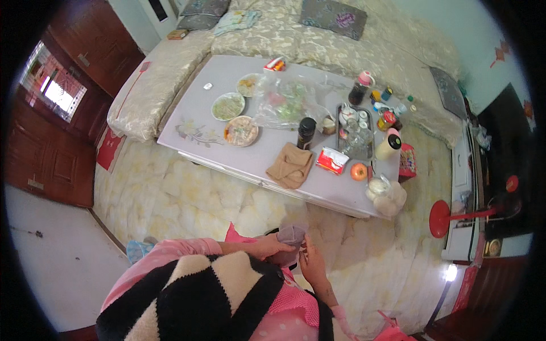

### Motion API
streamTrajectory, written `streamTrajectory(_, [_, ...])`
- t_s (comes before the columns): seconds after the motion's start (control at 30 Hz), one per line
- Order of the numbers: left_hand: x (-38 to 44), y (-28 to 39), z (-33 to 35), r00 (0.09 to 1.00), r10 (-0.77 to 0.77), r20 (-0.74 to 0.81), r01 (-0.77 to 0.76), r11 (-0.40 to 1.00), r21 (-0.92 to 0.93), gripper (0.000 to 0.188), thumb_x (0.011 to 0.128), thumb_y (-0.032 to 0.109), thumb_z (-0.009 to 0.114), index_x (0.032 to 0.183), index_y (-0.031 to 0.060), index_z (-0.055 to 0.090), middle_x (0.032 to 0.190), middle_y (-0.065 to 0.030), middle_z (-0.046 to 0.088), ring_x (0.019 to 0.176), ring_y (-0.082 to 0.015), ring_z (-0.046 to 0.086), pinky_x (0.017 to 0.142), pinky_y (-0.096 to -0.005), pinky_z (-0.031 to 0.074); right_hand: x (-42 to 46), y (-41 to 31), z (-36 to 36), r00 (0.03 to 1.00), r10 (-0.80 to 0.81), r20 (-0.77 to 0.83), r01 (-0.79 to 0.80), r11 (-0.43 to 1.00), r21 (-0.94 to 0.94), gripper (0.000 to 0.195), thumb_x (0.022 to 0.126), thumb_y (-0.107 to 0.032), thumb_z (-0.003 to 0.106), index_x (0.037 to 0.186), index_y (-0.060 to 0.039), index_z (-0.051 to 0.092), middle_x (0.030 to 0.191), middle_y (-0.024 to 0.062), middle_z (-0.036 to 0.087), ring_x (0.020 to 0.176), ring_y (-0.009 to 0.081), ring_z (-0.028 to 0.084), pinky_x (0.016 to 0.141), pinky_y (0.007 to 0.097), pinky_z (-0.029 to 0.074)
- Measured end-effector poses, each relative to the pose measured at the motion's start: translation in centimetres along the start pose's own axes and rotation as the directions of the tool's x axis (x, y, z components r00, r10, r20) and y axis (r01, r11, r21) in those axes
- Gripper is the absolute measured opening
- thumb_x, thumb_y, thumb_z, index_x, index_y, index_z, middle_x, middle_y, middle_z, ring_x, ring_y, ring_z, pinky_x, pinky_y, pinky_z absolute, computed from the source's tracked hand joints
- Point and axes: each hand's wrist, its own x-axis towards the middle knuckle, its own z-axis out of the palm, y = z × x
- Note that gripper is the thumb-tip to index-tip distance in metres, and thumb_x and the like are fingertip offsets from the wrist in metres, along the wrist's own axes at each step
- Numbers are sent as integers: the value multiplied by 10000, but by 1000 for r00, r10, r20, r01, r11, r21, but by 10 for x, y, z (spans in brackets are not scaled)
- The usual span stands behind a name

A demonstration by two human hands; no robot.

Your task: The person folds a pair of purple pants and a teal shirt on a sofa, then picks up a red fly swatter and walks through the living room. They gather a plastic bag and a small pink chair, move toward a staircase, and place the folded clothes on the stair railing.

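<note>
Close to my body, both hands meet at a folded or rolled greyish-purple cloth (291, 235). My left hand (271, 246) grips its left side, with the thumb lying across the front. My right hand (313, 263) holds the right edge between bent fingers and thumb. The lower part of the cloth is partly covered by my hands, and its exact kind is unclear. Beyond it stands a low white table (239, 164), whose near side bears a folded brown towel (291, 165), a black bottle (306, 133) and a red-and-white packet (332, 160).
Three dishes of food, including a bowl (241, 131), sit on the table's left half beside a clear plastic bag (290, 102) of greens. A metal tray (355, 132) carries glassware and a teapot. An apple (358, 171) lies nearby. A covered sofa (273, 38) runs behind.
</note>
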Motion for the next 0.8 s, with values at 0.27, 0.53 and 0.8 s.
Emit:
streamTrajectory(0.27, [-38, 3, -24, 977, 154, -149, -182, 963, -199, 436, 851, 170, 661, 1252, 45, 542, 1170, -41, 612, 1014, -176, 572, 887, -319, 448, 22, -35, 32, 988, 78, 134, -107, 969, 221, 543, 855, -45, 519, 1378, -44, 373, 1184, 211, 528, 1061, 362, 534, 921, 407, 433])
streamTrajectory(0.53, [-145, -34, -130, 954, -12, -299, -155, 834, -529, 525, 933, 444, 492, 1297, 70, 437, 1200, -144, 558, 1060, -301, 570, 906, -465, 470, 62, -92, 139, 855, -351, 382, 315, 936, 156, 465, 828, -100, 529, 1289, -66, 481, 1130, 188, 550, 1017, 364, 541, 880, 423, 446])
streamTrajectory(0.8, [-242, -45, -257, 866, 118, -486, -436, 652, -620, 609, 908, 548, 470, 1324, 105, 428, 1275, -130, 513, 1166, -308, 501, 998, -493, 388, 148, -201, 281, 662, -397, 636, 325, 917, 233, 438, 863, -108, 529, 1293, -49, 474, 1133, 177, 544, 1046, 346, 533, 909, 405, 436])
